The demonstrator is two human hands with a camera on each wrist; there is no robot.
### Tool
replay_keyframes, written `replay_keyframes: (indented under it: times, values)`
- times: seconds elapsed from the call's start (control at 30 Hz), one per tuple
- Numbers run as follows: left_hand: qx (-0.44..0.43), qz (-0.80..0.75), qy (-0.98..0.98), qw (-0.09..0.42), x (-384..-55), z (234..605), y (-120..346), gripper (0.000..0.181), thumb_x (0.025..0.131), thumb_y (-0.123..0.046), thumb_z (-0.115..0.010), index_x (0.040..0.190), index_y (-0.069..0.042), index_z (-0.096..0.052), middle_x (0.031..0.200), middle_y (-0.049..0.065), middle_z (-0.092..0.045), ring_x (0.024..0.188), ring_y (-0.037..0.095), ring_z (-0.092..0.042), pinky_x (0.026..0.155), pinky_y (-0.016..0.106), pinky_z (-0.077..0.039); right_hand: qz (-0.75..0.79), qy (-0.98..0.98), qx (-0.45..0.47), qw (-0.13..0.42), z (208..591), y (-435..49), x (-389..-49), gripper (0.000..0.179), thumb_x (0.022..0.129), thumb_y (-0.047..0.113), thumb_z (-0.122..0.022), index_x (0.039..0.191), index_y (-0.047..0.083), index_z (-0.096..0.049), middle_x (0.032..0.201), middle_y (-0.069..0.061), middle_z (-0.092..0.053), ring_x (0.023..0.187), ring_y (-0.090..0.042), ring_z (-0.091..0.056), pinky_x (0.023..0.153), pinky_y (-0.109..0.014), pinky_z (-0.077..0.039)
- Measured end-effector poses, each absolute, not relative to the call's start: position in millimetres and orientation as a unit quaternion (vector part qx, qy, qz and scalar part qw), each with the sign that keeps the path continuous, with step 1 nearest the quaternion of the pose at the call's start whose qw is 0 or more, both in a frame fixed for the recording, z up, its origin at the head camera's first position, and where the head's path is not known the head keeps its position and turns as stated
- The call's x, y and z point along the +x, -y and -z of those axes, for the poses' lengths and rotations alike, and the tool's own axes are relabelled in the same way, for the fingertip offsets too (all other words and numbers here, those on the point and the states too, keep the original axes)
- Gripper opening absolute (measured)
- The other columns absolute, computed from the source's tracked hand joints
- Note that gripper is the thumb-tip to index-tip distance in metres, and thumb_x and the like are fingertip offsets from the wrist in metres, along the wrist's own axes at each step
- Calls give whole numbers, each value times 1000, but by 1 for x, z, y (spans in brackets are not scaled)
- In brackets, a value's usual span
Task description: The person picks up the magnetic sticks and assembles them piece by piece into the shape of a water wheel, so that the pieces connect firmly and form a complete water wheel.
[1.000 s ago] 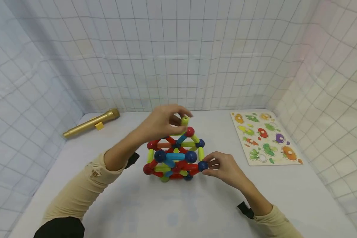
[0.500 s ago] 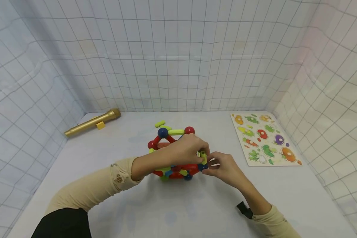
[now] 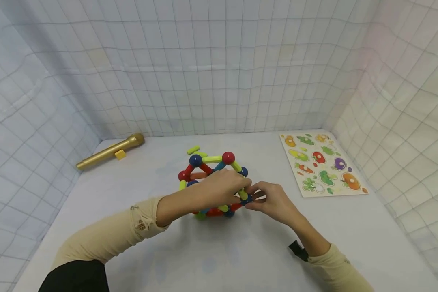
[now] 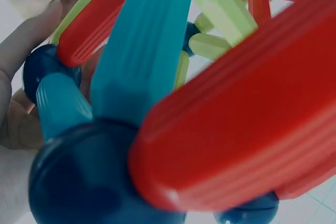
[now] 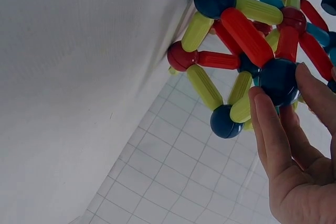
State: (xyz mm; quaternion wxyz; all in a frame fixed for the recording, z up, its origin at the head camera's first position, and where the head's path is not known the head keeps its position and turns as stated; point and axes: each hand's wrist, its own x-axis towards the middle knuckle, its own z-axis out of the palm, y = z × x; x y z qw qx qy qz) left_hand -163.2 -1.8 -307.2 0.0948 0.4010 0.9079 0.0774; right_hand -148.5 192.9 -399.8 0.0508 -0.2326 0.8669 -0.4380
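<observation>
A structure [image 3: 212,159] of red, blue and yellow-green magnetic rods joined by coloured balls stands on the table, partly hidden by my left forearm. My left hand [image 3: 223,187] reaches across its front and pinches a yellow-green rod [image 3: 243,194] at the right side. The rod's lower end meets a blue ball [image 3: 246,200]. From the right, my right hand [image 3: 271,202] pinches that ball between thumb and fingers, plain in the right wrist view, where red rods run from the blue ball [image 5: 279,81]. Rods and balls fill most of the left wrist view.
Two loose yellow-green rods [image 3: 193,150] lie behind the structure. At the back left is a gold microphone [image 3: 111,151] beside a small yellow block [image 3: 120,154]. A vegetable puzzle board [image 3: 319,166] lies at right. Gridded white cloth [image 3: 204,73] walls the table's back and sides.
My left hand came down from above the structure's top to its right side with the yellow-green rod, bringing it to the blue ball. The right hand keeps its grip on the ball.
</observation>
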Motion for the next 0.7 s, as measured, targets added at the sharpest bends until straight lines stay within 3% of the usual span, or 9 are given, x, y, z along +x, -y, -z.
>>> replay_keyframes:
  times: [0.27, 0.7]
  values:
    - [402, -76, -907, 97, -165, 306, 7, 24, 82, -17, -78, 106, -13, -72, 98, 1, -75, 93, 14, -69, 82, 25, -57, 431, -871, -230, 51, 398, -192, -149, 33, 81, 16, -79, 110, 7, -67, 110, -7, -70, 99, -22, -71, 80, -28, -59]
    - [387, -70, -915, 95, -163, 306, 7, 19, 83, -14, -77, 102, -10, -73, 95, 3, -75, 87, 15, -69, 76, 22, -57, 430, -875, -219, 46, 395, -189, -149, 32, 80, 14, -80, 108, 9, -67, 107, -5, -70, 97, -21, -71, 78, -27, -59]
